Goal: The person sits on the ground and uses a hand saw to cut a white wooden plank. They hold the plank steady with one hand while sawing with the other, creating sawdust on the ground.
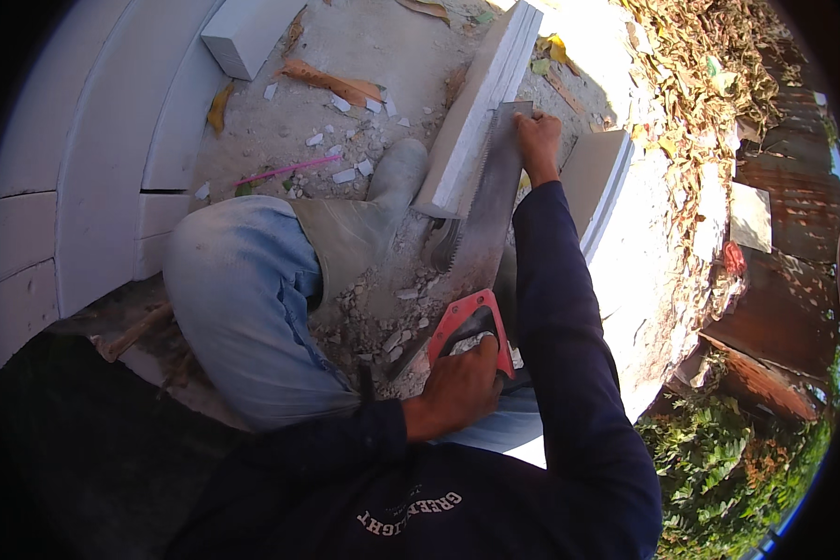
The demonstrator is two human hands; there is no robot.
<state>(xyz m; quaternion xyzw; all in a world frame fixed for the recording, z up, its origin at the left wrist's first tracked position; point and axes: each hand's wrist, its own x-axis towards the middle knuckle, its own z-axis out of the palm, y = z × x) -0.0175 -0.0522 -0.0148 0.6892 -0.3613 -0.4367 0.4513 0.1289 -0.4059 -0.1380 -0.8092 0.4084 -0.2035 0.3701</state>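
Observation:
My left hand [457, 397] is closed on the black-and-red handle [469, 317] of a handsaw at the lower middle. The wide toothed blade [492, 215] runs upward along the side of a long white block [471, 121]. My right hand [539, 140] is closed on the far end of the blade, beside that block. A grey boot [392, 177] is left of the block, below my bent knee in faded jeans [233, 271]. Part of a dark object shows behind the blade under the block; I cannot make out what it is.
White blocks form a low wall [103, 159] at left, with a loose block [252, 37] above. Another white block [597, 187] lies at right. Chips, dry leaves and a pink straw [289, 171] litter the dusty ground. Rusty sheets [775, 308] and plants [719, 457] edge the right.

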